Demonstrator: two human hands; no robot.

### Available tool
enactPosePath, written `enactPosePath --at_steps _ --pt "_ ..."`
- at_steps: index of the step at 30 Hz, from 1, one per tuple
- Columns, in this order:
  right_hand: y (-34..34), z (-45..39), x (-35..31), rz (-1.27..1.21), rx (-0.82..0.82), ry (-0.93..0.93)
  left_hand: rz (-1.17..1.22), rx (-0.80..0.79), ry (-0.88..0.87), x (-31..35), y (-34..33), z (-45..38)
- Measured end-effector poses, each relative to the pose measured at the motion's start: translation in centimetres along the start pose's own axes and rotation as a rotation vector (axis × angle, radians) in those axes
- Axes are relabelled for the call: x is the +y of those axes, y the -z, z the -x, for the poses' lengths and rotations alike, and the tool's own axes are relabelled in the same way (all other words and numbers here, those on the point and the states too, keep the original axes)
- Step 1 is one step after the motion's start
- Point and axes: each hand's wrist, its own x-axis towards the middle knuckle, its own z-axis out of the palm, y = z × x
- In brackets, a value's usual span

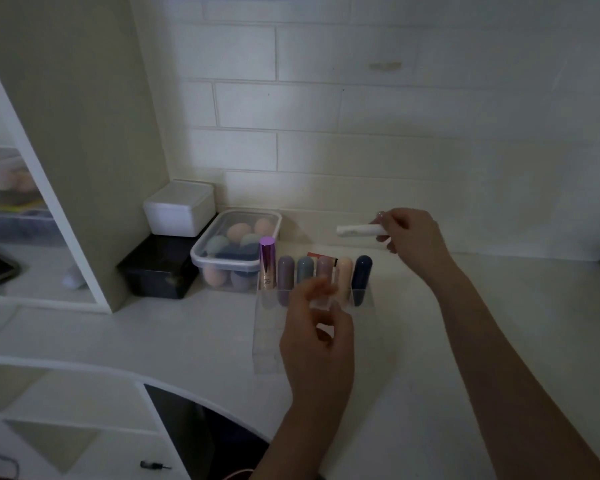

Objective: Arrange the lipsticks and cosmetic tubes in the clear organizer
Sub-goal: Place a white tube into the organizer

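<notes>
Lipsticks stand upright in a row at the back of the clear organizer on the white counter, a purple-capped gold tube at the left end. Above and behind them, the right hand pinches a white tube held level. Over the organizer, the left hand is blurred, fingers curled around something small and pale that I cannot make out. Left of the organizer sits a tub of sponges.

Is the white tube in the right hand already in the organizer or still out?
Out. The right hand holds the white tube sideways in the air, behind and above the clear organizer.
</notes>
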Motion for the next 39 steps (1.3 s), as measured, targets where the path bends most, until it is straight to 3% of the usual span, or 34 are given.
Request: enactPosePath --at_steps 5,11,20,28,33,36,39 --pt "3.1 2.6 -4.0 -0.179 -0.329 0.031 0.014 0.015 -0.04 0.2 0.1 -0.1" --pt "3.6 3.9 -5.9 -0.31 -0.383 0.038 0.058 -0.079 -0.158 0.0 0.1 0.1" --pt "2.5 3.9 -6.4 -0.353 -0.32 0.079 0.043 -0.101 -0.196 -0.5 0.1 0.4" --pt "3.3 3.9 -5.5 -0.363 -0.534 0.038 0.057 -0.064 -0.086 -0.6 0.1 0.5" --pt "2.2 4.2 -6.0 -0.411 -0.441 0.055 -0.054 -0.023 -0.173 0.3 1.0 0.0" --pt "0.9 4.5 -7.0 -0.494 -0.326 0.107 -0.237 0.117 -0.306 0.0 3.5 -1.1" --pt "-1.2 4.9 -8.0 -0.486 -0.203 0.201 -0.245 0.263 -0.132 -1.4 6.4 -3.6"
